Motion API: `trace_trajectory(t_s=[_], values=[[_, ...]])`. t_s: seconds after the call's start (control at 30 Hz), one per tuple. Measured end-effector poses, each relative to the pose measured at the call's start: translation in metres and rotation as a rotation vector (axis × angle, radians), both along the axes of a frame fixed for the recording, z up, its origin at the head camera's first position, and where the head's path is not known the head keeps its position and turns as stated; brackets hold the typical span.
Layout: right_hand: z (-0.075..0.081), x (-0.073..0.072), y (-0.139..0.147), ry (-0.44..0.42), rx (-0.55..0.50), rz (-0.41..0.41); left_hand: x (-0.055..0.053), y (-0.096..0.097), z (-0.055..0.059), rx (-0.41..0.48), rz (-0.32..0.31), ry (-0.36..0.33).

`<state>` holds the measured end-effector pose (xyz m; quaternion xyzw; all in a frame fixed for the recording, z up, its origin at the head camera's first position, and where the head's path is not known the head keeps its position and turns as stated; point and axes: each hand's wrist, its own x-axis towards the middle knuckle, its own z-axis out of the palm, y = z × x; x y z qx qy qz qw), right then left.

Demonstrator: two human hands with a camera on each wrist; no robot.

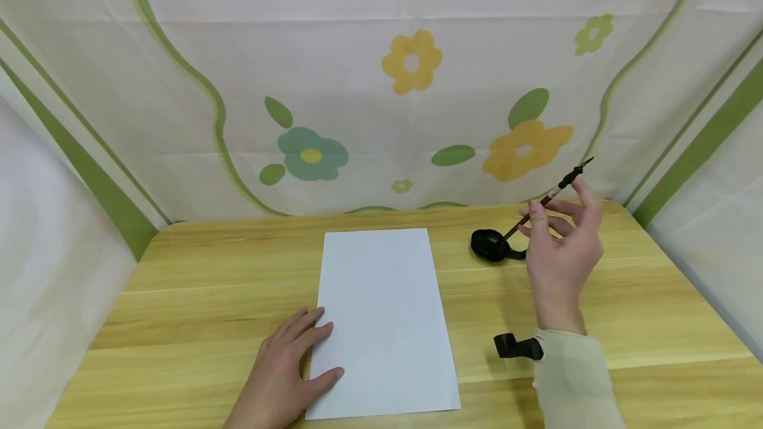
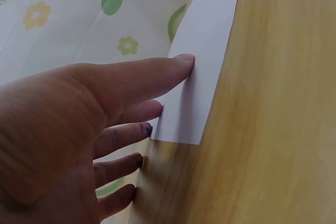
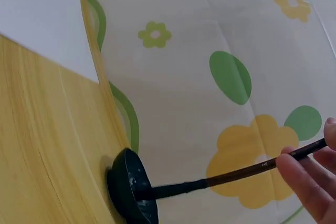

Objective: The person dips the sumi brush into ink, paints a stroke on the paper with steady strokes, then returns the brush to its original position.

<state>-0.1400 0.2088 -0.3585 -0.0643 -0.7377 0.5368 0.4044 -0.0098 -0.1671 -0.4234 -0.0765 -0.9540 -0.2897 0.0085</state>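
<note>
Pinching the brush [image 3: 241,173] between thumb and fingers, your right hand [image 1: 563,253] is raised over the right part of the table [image 1: 197,296]. The brush slants: its upper end, with a dark tip, points up and to the right past your fingers, and its dark lower end goes down into the black dish [image 1: 489,245]. In the right wrist view you can see that end inside the bowl, with the reddish-brown shaft leading back to your fingertips. The dish sits near the table's back edge, its short handle turned toward your hand.

Your left hand [image 1: 283,366] holds no object; its fingers are spread and fairly straight, resting at the left edge of the white paper [image 1: 381,323]. Your thumb reaches farthest over the sheet, near its lower left corner. The left wrist view shows dark smudges on some of your fingertips.

The paper lies flat before you, upright side toward the back, well apart from the dish. A small black object [image 1: 515,347] juts from your right sleeve [image 1: 575,376]. Behind the table hangs a pale cloth [image 1: 334,71] printed with flowers.
</note>
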Motion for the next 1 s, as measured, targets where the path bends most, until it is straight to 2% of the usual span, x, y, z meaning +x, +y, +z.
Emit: trace_trajectory(t_s=[0.1,0.33,0.6,0.77,1.0], values=[[0.0001,-0.0027,0.0026,0.047,0.01,-0.022,0.0001,0.0004,-0.0006,0.001,-0.002,0.021],[-0.0013,-0.0045,0.0046,0.083,0.051,-0.024,0.0003,0.001,-0.0028,0.008,-0.001,0.061],[-0.004,-0.007,0.0049,0.159,0.114,-0.021,-0.0006,0.0005,-0.0022,0.007,-0.004,0.029],[-0.0069,-0.0082,0.0055,0.211,0.208,-0.02,-0.0011,0.0,-0.0019,0.012,-0.004,0.016],[-0.0087,-0.0055,0.0053,0.206,0.323,-0.042,-0.0007,-0.0001,-0.0019,0.004,0.0,0.016]])
